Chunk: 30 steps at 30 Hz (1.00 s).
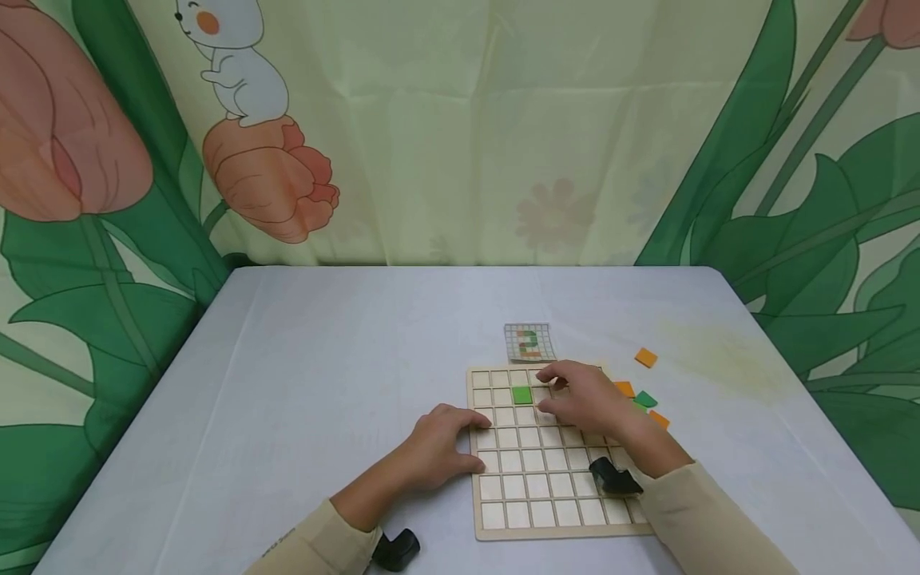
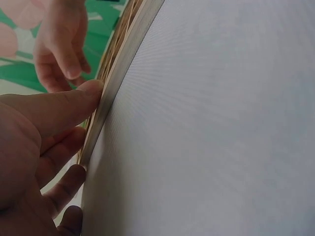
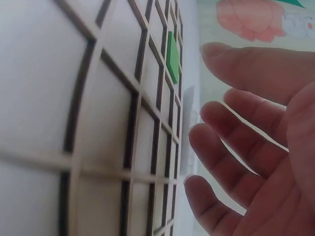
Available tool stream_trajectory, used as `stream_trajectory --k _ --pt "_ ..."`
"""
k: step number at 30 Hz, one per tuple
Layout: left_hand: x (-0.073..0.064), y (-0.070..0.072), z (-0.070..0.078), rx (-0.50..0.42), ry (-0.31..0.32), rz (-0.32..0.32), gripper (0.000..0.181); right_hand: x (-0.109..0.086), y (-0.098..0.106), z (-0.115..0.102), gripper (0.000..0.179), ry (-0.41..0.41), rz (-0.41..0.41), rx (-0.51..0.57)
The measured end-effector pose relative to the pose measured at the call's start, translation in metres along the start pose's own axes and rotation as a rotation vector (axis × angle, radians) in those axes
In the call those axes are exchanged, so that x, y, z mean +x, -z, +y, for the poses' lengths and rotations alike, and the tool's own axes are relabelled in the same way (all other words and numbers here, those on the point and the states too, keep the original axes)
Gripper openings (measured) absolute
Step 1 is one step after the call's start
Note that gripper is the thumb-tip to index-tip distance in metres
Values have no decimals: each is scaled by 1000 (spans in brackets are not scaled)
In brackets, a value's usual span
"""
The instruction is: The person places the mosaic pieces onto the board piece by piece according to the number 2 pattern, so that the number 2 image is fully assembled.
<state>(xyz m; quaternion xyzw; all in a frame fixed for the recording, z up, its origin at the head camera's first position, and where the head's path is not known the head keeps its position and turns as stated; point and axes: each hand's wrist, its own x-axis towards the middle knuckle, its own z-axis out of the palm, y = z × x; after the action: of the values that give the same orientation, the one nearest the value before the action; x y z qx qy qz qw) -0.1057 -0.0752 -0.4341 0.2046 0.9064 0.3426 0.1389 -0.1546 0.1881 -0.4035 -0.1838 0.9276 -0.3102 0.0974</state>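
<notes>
A wooden grid board (image 1: 533,509) with white square cells lies on the table. One green square tile (image 1: 521,395) sits in a cell near its top; the right wrist view shows that green tile (image 3: 172,58) too. My left hand (image 1: 440,449) rests against the board's left edge, thumb and fingertips touching the frame, as the left wrist view also shows. Over the upper right of the board is my right hand (image 1: 585,399), fingers loosely bent and apart. Nothing shows between the right fingers (image 3: 221,152) and thumb. Part of the board is hidden under the right arm.
A small pattern card (image 1: 529,343) with a coloured figure on a grid lies just behind the board. Orange tiles (image 1: 646,357) and green pieces (image 1: 645,398) are scattered right of the board, some partly hidden by the right hand. A printed curtain (image 1: 431,136) hangs behind the table.
</notes>
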Motion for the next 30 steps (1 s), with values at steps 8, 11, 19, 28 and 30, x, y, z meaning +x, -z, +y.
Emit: stream_trajectory --k 8,11,19,28,30 --pt "0 -1 -1 -7 4 1 50 -21 16 7 43 -14 26 12" --pt "0 -2 -1 -7 5 3 51 -27 24 9 43 -26 53 -5" --pt "1 -2 -1 -5 13 8 52 -44 34 26 42 -80 123 -27" --pt "2 -1 0 -7 18 4 53 -59 45 47 41 -130 175 -88" --pt "2 -1 0 -12 20 1 53 -61 48 51 42 -151 173 -97"
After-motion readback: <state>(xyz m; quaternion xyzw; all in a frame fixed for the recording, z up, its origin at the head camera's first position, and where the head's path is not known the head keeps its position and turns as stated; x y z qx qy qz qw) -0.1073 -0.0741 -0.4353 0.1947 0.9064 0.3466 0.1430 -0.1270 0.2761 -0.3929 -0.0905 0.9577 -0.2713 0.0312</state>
